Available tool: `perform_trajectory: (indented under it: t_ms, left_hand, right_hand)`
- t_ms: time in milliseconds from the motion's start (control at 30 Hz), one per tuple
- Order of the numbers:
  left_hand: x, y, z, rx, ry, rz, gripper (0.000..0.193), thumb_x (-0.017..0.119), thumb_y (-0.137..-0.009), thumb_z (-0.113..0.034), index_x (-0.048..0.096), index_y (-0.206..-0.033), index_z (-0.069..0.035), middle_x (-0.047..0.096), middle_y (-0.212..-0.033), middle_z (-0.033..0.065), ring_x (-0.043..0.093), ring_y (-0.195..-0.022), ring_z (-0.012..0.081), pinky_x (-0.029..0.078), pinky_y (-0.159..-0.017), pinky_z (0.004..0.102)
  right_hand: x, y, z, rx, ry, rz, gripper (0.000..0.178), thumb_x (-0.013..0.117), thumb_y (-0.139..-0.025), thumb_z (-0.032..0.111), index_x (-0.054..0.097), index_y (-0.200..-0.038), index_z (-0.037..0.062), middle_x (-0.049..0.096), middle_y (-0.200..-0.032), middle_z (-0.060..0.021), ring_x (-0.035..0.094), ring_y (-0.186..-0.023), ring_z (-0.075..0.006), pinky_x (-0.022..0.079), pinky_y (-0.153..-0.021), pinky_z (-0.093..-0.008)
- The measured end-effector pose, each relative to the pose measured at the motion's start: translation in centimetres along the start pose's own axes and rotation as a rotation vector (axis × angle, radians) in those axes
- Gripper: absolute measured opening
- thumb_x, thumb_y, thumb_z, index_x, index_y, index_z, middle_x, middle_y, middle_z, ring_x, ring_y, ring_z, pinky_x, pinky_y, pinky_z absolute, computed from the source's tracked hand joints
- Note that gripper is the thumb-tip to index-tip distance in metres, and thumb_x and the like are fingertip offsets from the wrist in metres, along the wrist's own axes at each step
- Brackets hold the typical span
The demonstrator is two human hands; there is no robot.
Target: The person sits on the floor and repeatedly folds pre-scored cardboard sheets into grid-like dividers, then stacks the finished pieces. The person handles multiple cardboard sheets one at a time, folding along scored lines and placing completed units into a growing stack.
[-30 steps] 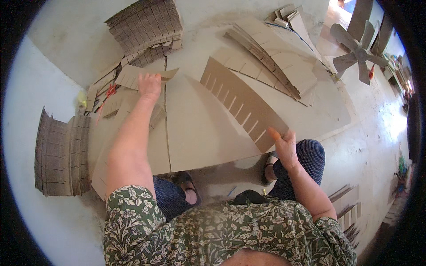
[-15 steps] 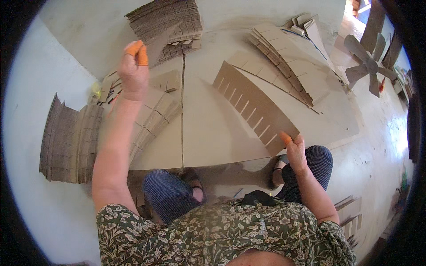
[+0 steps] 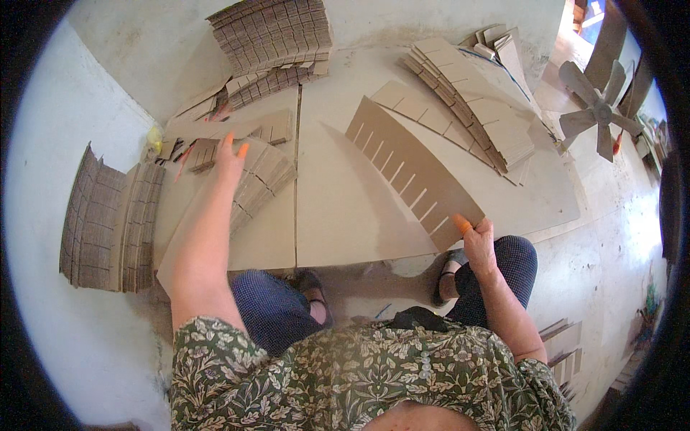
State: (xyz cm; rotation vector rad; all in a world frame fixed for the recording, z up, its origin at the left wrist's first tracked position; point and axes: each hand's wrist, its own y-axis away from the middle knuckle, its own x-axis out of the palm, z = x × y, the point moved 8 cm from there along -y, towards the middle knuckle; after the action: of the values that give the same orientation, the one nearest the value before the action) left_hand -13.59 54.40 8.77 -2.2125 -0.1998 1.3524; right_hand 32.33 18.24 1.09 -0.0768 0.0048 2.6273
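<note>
My right hand (image 3: pixel 479 243) grips the near end of a long brown cardboard strip (image 3: pixel 408 169) with a row of slots along one edge. An orange cover shows on its thumb. The strip slants up and to the left above the table. On the left, my left hand (image 3: pixel 231 159) reaches over slotted cardboard pieces (image 3: pixel 204 154), its orange-covered fingertips apart. Whether those fingertips touch the pieces I cannot tell. Beside that hand lies a fanned pile of slotted strips (image 3: pixel 264 178).
Stacks of cardboard grid dividers stand at the far left (image 3: pixel 269 36) and left side (image 3: pixel 108 223). More slotted strips (image 3: pixel 460 100) lie at the table's far right. A grey fan (image 3: pixel 602 111) stands beyond the right edge. The pale tabletop (image 3: pixel 338 208) has a seam.
My left hand has come down and nearer from beside the far stack, its fingers spreading from a closed shape. A blurred piece by that stack is no longer seen moving. My right hand stays put.
</note>
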Motion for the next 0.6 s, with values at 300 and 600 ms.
perform_trajectory:
  t_ms: [300,600]
  left_hand:
    - [-3.0,10.7,-1.4,-0.245,-0.501,0.392,0.093,0.077,-0.069,-0.050,0.036,-0.135,0.001,0.038,-0.138,0.0157,0.037,-0.127,0.0334,0.038,-0.102,0.0386]
    - [-4.4,10.4,-4.5,-0.109,-0.530,0.414,0.070,0.078,-0.070,-0.035,0.047,-0.121,0.002,0.045,-0.124,0.0174,0.047,-0.110,0.0356,0.042,-0.096,0.0411]
  right_hand:
    - [-0.2,0.9,1.5,0.037,0.116,0.043,0.023,0.060,-0.089,0.012,0.064,-0.101,-0.0066,0.063,-0.083,-0.0028,0.053,-0.073,-0.0114,0.043,-0.063,-0.0277]
    - [0.4,0.8,0.8,0.078,-0.048,0.076,0.021,0.059,-0.089,0.011,0.064,-0.099,-0.0068,0.064,-0.078,-0.0053,0.056,-0.062,-0.0123,0.045,-0.052,-0.0269]
